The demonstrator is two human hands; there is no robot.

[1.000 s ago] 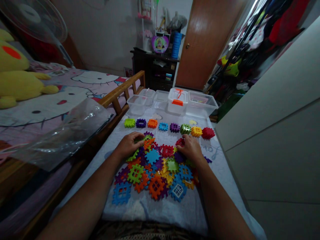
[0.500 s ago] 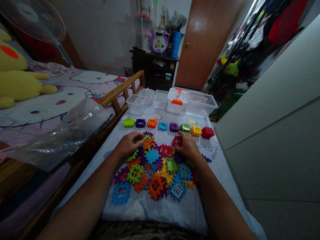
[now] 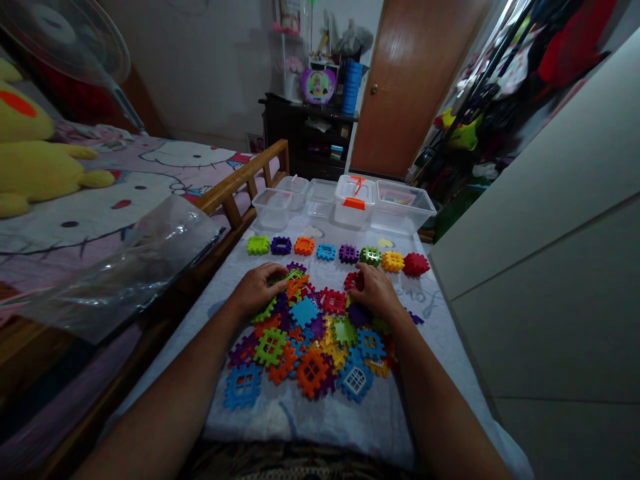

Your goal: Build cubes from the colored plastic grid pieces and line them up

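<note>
A heap of flat, notched plastic building tiles in many colours lies on the cloth between my hands. My left hand rests at the heap's far left edge, fingers loosely curved and thumb apart, beside an orange tile and a lime green tile. At the far right edge is my right hand, its fingers spread over a red tile, touching it without a clear grip. Near the middle lie a light blue tile and another red tile. A blue window tile sits at the near left.
Beyond the heap runs a row of joined blocks, from a lime green block to a red block. Clear plastic boxes stand behind it. A wooden bed rail borders the left side; a pale cabinet borders the right.
</note>
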